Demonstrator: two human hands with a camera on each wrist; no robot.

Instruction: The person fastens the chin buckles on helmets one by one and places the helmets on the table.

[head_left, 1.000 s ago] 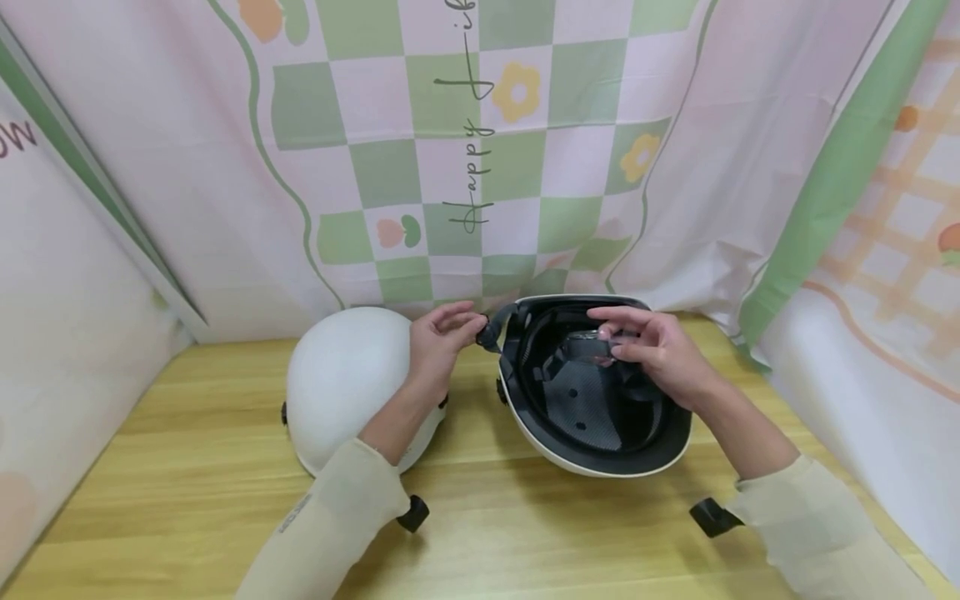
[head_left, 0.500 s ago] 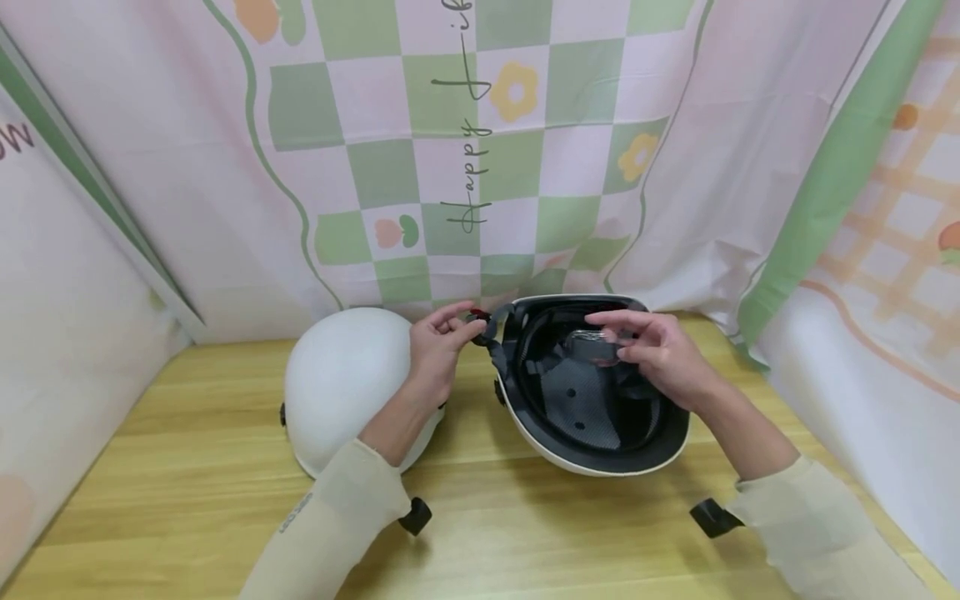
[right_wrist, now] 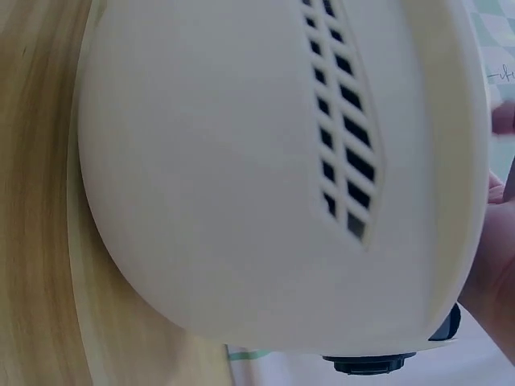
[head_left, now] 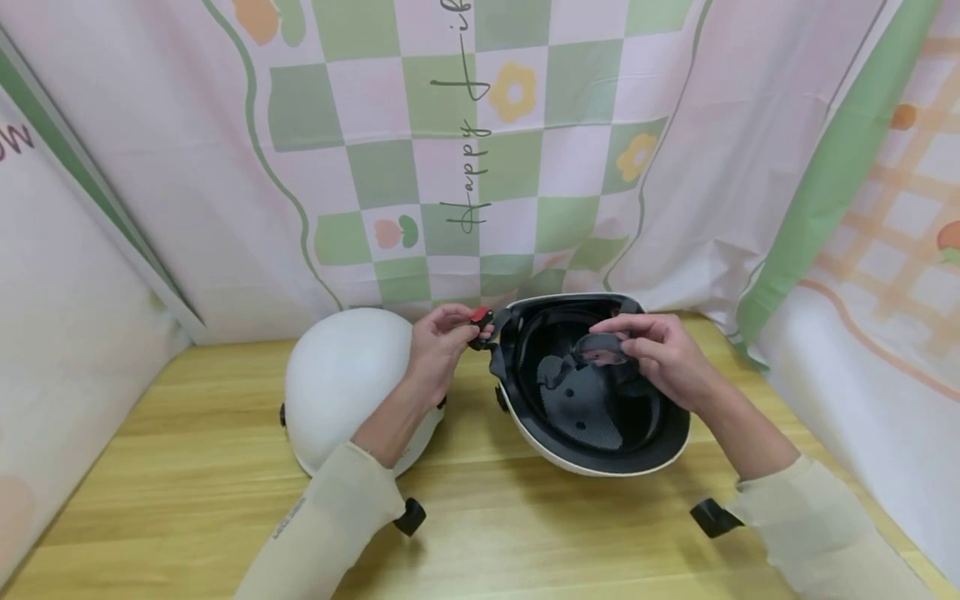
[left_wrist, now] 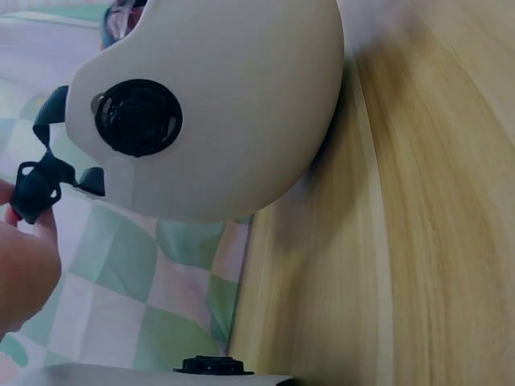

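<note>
A white helmet (head_left: 600, 462) lies upside down on the table, its black lining facing up. At its left rim my left hand (head_left: 435, 354) pinches a black strap buckle (head_left: 480, 337) with a red tab (head_left: 478, 315); the left wrist view shows the same buckle (left_wrist: 35, 193) beside the helmet shell (left_wrist: 233, 104). Over the opening, my right hand (head_left: 667, 358) pinches a dark padded strap piece (head_left: 602, 350) between thumb and fingers. In the right wrist view the vented shell (right_wrist: 241, 177) hides most of that hand (right_wrist: 492, 257).
A second white helmet (head_left: 345, 387) stands dome up to the left, close beside my left forearm. Both rest on a wooden table (head_left: 525, 542). Behind them hangs a checked curtain (head_left: 517, 167). A black piece sticks out at each sleeve cuff.
The buckle in my left hand has turned, so its red tab now shows. My right hand has shifted slightly to the right, and the padded piece has tilted.
</note>
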